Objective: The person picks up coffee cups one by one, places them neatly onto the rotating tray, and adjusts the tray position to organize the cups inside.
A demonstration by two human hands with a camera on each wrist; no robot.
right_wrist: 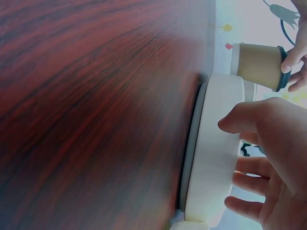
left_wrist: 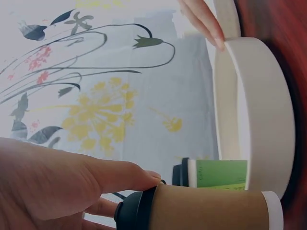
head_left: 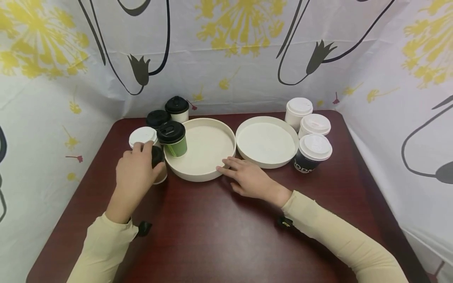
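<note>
My left hand [head_left: 135, 169] grips a brown paper cup [left_wrist: 206, 207] by its black lid [head_left: 157, 155], just left of the left round tray [head_left: 209, 143]. In the right wrist view the same brown cup [right_wrist: 259, 63] shows behind the tray's near end, upright. A green cup [head_left: 177, 148] with a black lid stands inside the left tray, by its left wall. With fingers spread, my right hand [head_left: 249, 179] rests on the front right rim of that tray; its thumb is in front of the tray wall [right_wrist: 211, 153] in the right wrist view.
Behind my left hand stand a white-lidded cup [head_left: 142, 135] and two black-lidded cups [head_left: 158, 118]. A second round tray [head_left: 267, 140] touches the first one's right side. Three white-lidded cups [head_left: 315, 147] stand beyond it. A patterned cloth [head_left: 226, 86] surrounds the dark red table [head_left: 212, 236].
</note>
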